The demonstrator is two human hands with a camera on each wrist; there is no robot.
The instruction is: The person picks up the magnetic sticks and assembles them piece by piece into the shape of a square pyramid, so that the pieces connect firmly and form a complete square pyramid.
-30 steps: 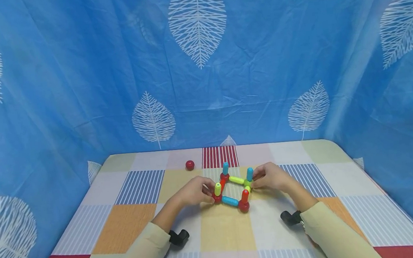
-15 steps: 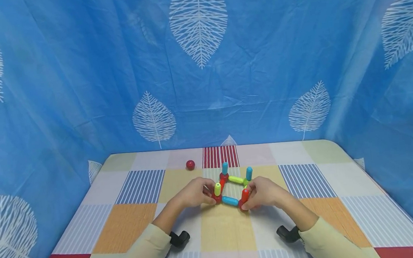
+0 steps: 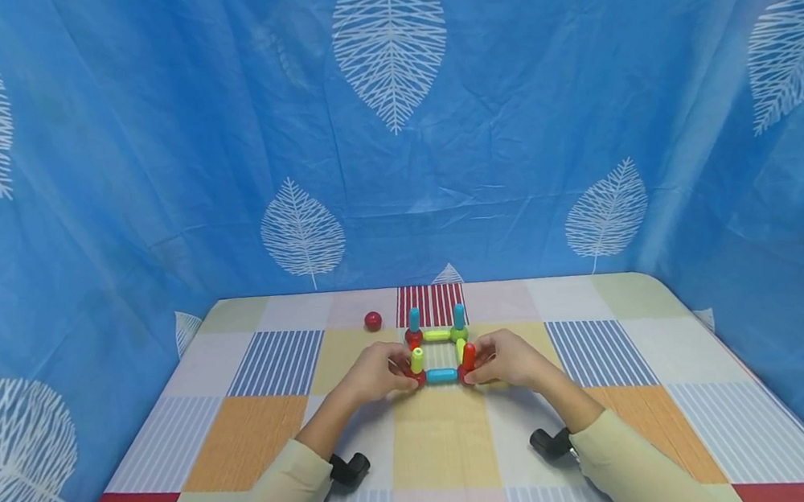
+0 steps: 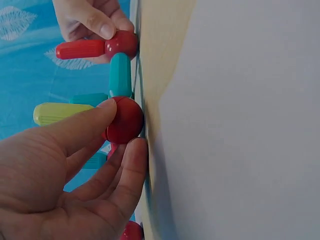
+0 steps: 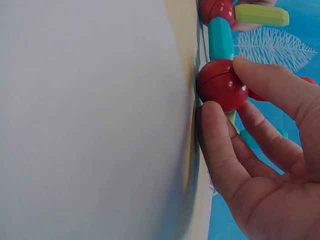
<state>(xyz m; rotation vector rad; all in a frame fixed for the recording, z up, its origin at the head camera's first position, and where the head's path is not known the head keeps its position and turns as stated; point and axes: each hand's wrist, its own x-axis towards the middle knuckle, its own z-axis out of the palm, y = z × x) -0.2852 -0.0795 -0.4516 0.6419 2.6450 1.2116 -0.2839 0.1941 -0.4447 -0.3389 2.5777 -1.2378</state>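
Observation:
A square frame of coloured rods and balls lies on the table, with a short rod standing up from each corner ball. My left hand [image 3: 377,373] pinches the near left red ball [image 4: 125,121], which bears a yellow-green upright rod [image 3: 417,359]. Thumb and fingers of my right hand [image 3: 510,358] hold the near right red ball [image 5: 222,86], below a red upright rod [image 3: 469,356]. A blue rod [image 3: 441,375] joins these two balls. At the far side, a red ball [image 3: 413,337] and a green ball [image 3: 458,334] carry blue uprights, joined by a yellow-green rod [image 3: 437,335].
One loose red ball [image 3: 373,321] lies behind the frame, to the left. A patchwork cloth covers the table [image 3: 442,441], and a blue curtain [image 3: 397,203] with white leaf prints hangs behind and at both sides.
My right hand has gone from the far right green ball to the near right red ball. The frame has turned, and its front side now runs level across the table. My left hand keeps its hold.

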